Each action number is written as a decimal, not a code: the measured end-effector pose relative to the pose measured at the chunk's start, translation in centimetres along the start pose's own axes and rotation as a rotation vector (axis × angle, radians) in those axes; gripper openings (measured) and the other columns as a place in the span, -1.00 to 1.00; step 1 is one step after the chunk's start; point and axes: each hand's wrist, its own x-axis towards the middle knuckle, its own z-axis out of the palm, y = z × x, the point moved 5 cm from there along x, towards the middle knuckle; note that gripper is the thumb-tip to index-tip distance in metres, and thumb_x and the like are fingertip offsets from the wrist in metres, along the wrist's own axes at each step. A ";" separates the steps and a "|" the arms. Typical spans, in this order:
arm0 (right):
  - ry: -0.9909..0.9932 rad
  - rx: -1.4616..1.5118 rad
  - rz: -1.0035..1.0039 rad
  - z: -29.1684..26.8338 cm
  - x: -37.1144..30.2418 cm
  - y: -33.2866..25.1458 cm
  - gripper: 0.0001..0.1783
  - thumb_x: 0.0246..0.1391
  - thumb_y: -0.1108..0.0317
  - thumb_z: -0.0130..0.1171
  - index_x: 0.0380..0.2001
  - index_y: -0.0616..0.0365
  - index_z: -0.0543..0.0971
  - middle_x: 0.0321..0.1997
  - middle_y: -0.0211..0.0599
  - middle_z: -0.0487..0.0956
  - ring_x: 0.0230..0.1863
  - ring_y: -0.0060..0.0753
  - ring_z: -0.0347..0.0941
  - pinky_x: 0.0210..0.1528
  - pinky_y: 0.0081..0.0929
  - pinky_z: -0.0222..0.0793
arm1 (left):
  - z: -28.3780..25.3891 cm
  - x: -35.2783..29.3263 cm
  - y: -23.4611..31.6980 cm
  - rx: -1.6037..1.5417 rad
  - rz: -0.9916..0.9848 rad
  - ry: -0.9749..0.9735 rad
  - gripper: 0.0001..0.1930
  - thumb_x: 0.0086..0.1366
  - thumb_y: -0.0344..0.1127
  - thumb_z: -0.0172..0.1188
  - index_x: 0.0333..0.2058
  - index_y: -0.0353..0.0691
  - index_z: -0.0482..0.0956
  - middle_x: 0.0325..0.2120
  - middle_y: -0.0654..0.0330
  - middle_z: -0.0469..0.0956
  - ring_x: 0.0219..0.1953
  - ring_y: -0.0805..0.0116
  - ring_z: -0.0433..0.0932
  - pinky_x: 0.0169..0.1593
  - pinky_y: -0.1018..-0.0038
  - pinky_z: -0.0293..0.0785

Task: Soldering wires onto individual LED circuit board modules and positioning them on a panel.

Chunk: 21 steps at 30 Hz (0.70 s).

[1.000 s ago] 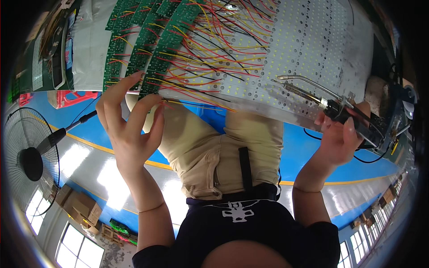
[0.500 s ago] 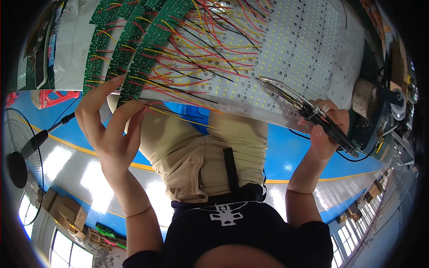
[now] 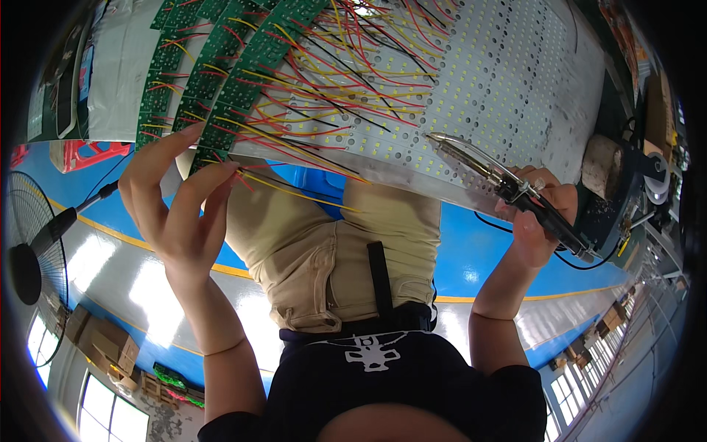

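Observation:
My left hand [image 3: 177,199] grips the near end of a green circuit board strip [image 3: 228,110], its fingertips spread along both edges. Red, yellow and black wires [image 3: 331,107] run out to the right from the strip. More green strips [image 3: 158,85] lie side by side to its left. In my right hand [image 3: 541,202] is a soldering iron [image 3: 515,189] with a black handle and a thin metal tube along its shaft. Its tip points up and left, over a white panel [image 3: 508,96] with rows of small yellowish LEDs, apart from the wires.
At the right edge of the bench stand a soldering iron stand [image 3: 626,177] and a white spool [image 3: 657,177]; a black cord [image 3: 589,265] hangs below. A phone [image 3: 71,92] lies at the far left. A fan [image 3: 37,258] stands at left, and a blue stool [image 3: 309,180] shows under the bench.
The iron's tip has shifted slightly right and down. My left hand has moved a little left, and the wires by its fingertips lie slightly differently. The grip of both hands stays the same.

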 end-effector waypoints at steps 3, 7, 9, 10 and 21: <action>0.006 -0.020 0.009 0.0 -0.1 0.0 -0.75 -0.09 0.47 0.20 -0.42 0.17 0.30 -0.39 -0.19 0.39 -0.53 -0.37 0.45 -0.04 0.14 0.36 | 0.0 0.0 0.0 0.001 0.000 0.003 -0.75 -0.24 -0.42 0.36 -0.47 -0.07 0.59 -0.17 0.22 0.49 -0.15 0.24 0.40 -0.12 0.37 0.27; -0.013 -0.048 -0.010 0.2 0.1 0.0 -0.73 -0.09 0.46 0.22 -0.40 0.18 0.31 -0.38 -0.16 0.41 -0.51 -0.36 0.45 -0.04 0.13 0.37 | 0.0 0.0 0.0 0.007 -0.001 0.002 -0.74 -0.25 -0.43 0.36 -0.47 -0.07 0.59 -0.17 0.21 0.49 -0.15 0.24 0.40 -0.12 0.38 0.28; -0.045 -0.064 -0.023 0.3 0.0 -0.1 -0.73 -0.09 0.46 0.22 -0.39 0.18 0.31 -0.37 -0.15 0.41 -0.50 -0.36 0.46 -0.05 0.13 0.37 | 0.1 0.0 0.1 0.006 -0.002 0.002 -0.75 -0.25 -0.43 0.36 -0.47 -0.07 0.59 -0.18 0.21 0.49 -0.15 0.24 0.40 -0.12 0.38 0.28; -0.019 -0.057 -0.003 0.2 -0.2 -0.1 -0.72 -0.09 0.44 0.23 -0.38 0.18 0.31 -0.38 -0.15 0.42 -0.49 -0.34 0.45 -0.05 0.12 0.37 | 0.1 0.0 0.1 0.003 -0.005 0.003 -0.75 -0.24 -0.43 0.36 -0.47 -0.08 0.59 -0.18 0.21 0.49 -0.15 0.24 0.40 -0.12 0.37 0.28; 0.035 -0.147 -0.052 -0.3 -0.5 -0.5 -0.66 -0.03 0.25 0.19 -0.34 0.14 0.26 -0.46 -0.06 0.40 -0.46 -0.36 0.33 -0.54 -0.50 0.28 | 0.0 -0.1 0.3 -0.016 -0.001 0.008 -0.76 -0.24 -0.44 0.36 -0.49 -0.09 0.58 -0.19 0.21 0.50 -0.17 0.24 0.39 -0.16 0.40 0.29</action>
